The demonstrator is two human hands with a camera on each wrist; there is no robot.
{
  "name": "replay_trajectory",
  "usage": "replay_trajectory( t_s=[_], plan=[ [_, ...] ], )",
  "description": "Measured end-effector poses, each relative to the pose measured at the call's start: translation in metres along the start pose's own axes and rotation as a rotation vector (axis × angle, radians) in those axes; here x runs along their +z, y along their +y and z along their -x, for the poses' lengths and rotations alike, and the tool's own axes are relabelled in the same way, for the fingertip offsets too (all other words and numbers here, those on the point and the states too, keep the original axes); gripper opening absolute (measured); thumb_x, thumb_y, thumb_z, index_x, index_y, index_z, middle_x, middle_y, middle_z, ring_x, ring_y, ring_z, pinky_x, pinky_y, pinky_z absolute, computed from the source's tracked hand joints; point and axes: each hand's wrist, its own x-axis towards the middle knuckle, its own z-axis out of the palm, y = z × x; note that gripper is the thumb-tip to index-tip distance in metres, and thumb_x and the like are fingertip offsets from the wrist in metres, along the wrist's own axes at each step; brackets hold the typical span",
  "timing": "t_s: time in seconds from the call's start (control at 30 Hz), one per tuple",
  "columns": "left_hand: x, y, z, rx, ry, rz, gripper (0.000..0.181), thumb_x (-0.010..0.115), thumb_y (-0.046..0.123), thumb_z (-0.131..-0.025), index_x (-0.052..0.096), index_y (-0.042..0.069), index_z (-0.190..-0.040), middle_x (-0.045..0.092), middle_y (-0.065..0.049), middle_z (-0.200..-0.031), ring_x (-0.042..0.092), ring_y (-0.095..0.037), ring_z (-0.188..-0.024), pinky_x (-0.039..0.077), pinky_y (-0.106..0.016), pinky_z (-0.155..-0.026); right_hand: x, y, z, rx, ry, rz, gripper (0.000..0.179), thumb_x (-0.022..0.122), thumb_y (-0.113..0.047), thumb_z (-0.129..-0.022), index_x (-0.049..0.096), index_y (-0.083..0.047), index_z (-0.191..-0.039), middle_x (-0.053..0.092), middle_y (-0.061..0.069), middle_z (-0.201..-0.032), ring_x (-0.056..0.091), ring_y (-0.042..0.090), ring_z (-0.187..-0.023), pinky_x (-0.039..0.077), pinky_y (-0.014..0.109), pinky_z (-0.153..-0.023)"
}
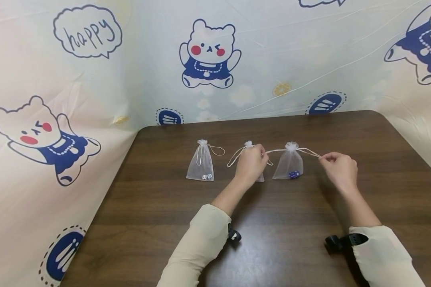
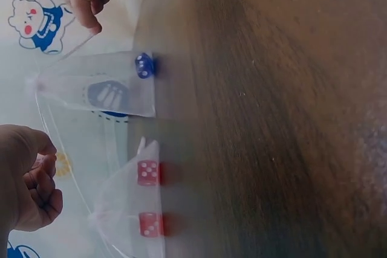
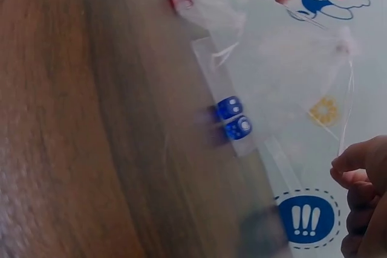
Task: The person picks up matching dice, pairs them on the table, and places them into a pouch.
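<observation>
A sheer white organza drawstring bag (image 1: pixel 286 162) has two blue dice (image 3: pixel 233 118) at its bottom, and its neck is gathered. My left hand (image 1: pixel 251 163) pinches the drawstring on the bag's left side. On the other side, my right hand (image 1: pixel 340 169) pinches the opposite drawstring (image 1: pixel 310 152) between thumb and fingertips. Both strings stretch outward from the neck. Behind my left hand, partly hidden in the head view, is a second organza bag (image 2: pixel 118 200) holding red dice (image 2: pixel 150 173).
A third organza bag (image 1: pixel 197 165) with white dice (image 1: pixel 207 177) lies at the left of the row, its string loop trailing right. All three bags are toward the far side of the brown wooden table (image 1: pixel 273 235). Behind hangs a printed cloth (image 1: pixel 147 59).
</observation>
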Motion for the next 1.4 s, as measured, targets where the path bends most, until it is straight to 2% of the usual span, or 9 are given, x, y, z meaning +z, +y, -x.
replay_trajectory(
  t_s=[0.23, 0.53, 0.63, 0.87, 1.0, 1.1, 1.23, 1.33, 1.4],
  plan=[
    [0.01, -0.001, -0.006, -0.049, -0.028, -0.084, 0.009, 0.06, 0.016, -0.084, 0.067, 0.013, -0.081, 0.065, 0.004, -0.071, 0.057, -0.009, -0.063, 0.046, -0.022, -0.06, 0.009, 0.007, -0.005, 0.016, -0.121, 0.069, 0.032, 0.057, -0.03, -0.087, 0.071, -0.001, -0.089, 0.066, 0.021, -0.092, 0.055, 0.046, -0.089, 0.04, 0.047, -0.062],
    [0.022, -0.004, -0.009, -0.005, -0.029, -0.22, 0.009, 0.062, 0.02, -0.083, 0.07, 0.015, -0.082, 0.067, 0.005, -0.072, 0.062, -0.013, -0.065, 0.048, -0.026, -0.066, 0.016, 0.013, -0.004, 0.005, -0.244, 0.141, 0.032, 0.058, -0.031, -0.085, 0.072, -0.002, -0.088, 0.065, 0.024, -0.096, 0.055, 0.048, -0.088, 0.042, 0.044, -0.057],
    [0.023, -0.004, -0.007, 0.005, -0.08, -0.235, 0.011, 0.061, 0.022, -0.084, 0.07, 0.017, -0.085, 0.068, 0.006, -0.075, 0.063, -0.013, -0.066, 0.047, -0.027, -0.064, 0.016, 0.014, -0.004, 0.003, -0.256, 0.145, 0.033, 0.058, -0.031, -0.085, 0.072, -0.002, -0.09, 0.064, 0.025, -0.098, 0.056, 0.048, -0.088, 0.043, 0.045, -0.058],
    [0.023, -0.001, -0.001, 0.006, -0.276, -0.094, 0.017, 0.061, 0.025, -0.087, 0.068, 0.014, -0.097, 0.069, 0.003, -0.09, 0.064, -0.014, -0.079, 0.05, -0.026, -0.063, 0.015, 0.011, -0.005, -0.006, -0.251, 0.14, 0.034, 0.056, -0.031, -0.087, 0.071, -0.001, -0.095, 0.063, 0.025, -0.102, 0.054, 0.049, -0.091, 0.044, 0.048, -0.061],
    [0.02, -0.001, 0.001, 0.013, -0.271, -0.101, 0.02, 0.058, 0.028, -0.089, 0.069, 0.015, -0.099, 0.069, 0.002, -0.089, 0.064, -0.014, -0.077, 0.05, -0.026, -0.062, 0.013, 0.005, -0.003, -0.022, -0.148, 0.105, 0.032, 0.056, -0.03, -0.088, 0.071, -0.003, -0.094, 0.065, 0.023, -0.097, 0.056, 0.048, -0.088, 0.043, 0.049, -0.061],
    [0.014, -0.002, 0.002, 0.02, -0.21, -0.115, 0.02, 0.058, 0.029, -0.089, 0.07, 0.015, -0.098, 0.069, 0.003, -0.081, 0.062, -0.012, -0.068, 0.048, -0.025, -0.057, 0.011, -0.001, -0.002, -0.043, 0.01, 0.042, 0.03, 0.056, -0.027, -0.088, 0.072, -0.002, -0.091, 0.067, 0.019, -0.085, 0.059, 0.041, -0.08, 0.041, 0.047, -0.061],
    [0.002, -0.004, 0.002, 0.039, -0.125, -0.079, 0.019, 0.059, 0.028, -0.089, 0.07, 0.014, -0.096, 0.067, 0.005, -0.074, 0.059, -0.009, -0.063, 0.046, -0.023, -0.055, 0.006, -0.009, -0.001, -0.086, 0.227, -0.054, 0.027, 0.057, -0.022, -0.087, 0.072, 0.001, -0.085, 0.062, 0.012, -0.066, 0.054, 0.022, -0.063, 0.037, 0.035, -0.059],
    [-0.009, -0.005, 0.002, 0.062, -0.057, -0.035, 0.017, 0.061, 0.025, -0.087, 0.07, 0.013, -0.094, 0.065, 0.006, -0.073, 0.059, -0.009, -0.065, 0.046, -0.024, -0.059, 0.001, -0.013, -0.001, -0.125, 0.333, -0.117, 0.025, 0.059, -0.02, -0.086, 0.071, 0.001, -0.08, 0.054, 0.005, -0.058, 0.043, 0.006, -0.055, 0.031, 0.028, -0.057],
    [-0.018, -0.006, 0.003, 0.081, -0.004, -0.033, 0.016, 0.062, 0.025, -0.086, 0.07, 0.013, -0.093, 0.065, 0.006, -0.075, 0.059, -0.01, -0.068, 0.045, -0.025, -0.062, -0.001, -0.015, 0.0, -0.164, 0.372, -0.156, 0.024, 0.06, -0.02, -0.086, 0.07, 0.001, -0.081, 0.051, 0.004, -0.059, 0.039, 0.003, -0.056, 0.029, 0.027, -0.059]
  ],
)
